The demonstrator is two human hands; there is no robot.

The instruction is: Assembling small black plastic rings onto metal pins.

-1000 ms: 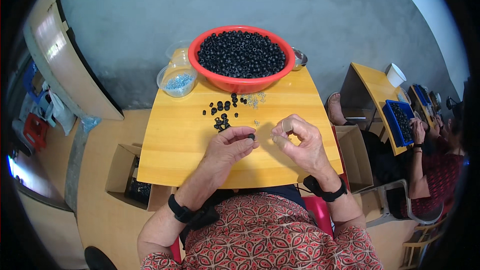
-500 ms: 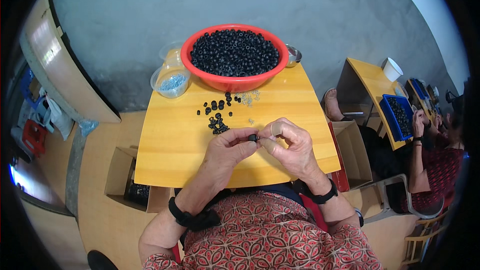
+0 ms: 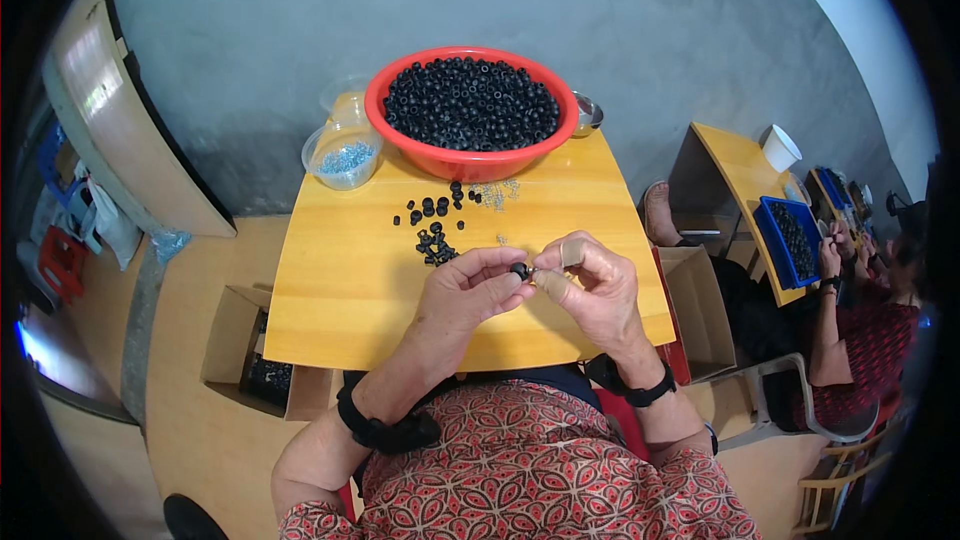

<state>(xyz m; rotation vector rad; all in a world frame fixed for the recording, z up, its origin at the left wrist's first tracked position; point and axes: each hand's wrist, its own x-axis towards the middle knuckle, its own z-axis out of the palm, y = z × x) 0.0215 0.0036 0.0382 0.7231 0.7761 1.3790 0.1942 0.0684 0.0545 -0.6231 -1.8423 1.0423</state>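
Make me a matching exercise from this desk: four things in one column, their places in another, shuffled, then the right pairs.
Things:
1. red basin
2. clear tub of blue bits
3. loose black beads
4. single black bead

Places:
A. pinched between the left hand and right hand
B. far edge of the desk, middle
C. scattered on the desk, nearer than the basin
D. left of the basin

Pairs: 1-B, 2-D, 3-C, 4-A

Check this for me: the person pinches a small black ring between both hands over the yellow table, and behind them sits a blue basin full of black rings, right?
Not quite. In the head view the basin full of black rings is red, not blue. The rest holds: the left hand and right hand pinch a small black ring over the yellow table.
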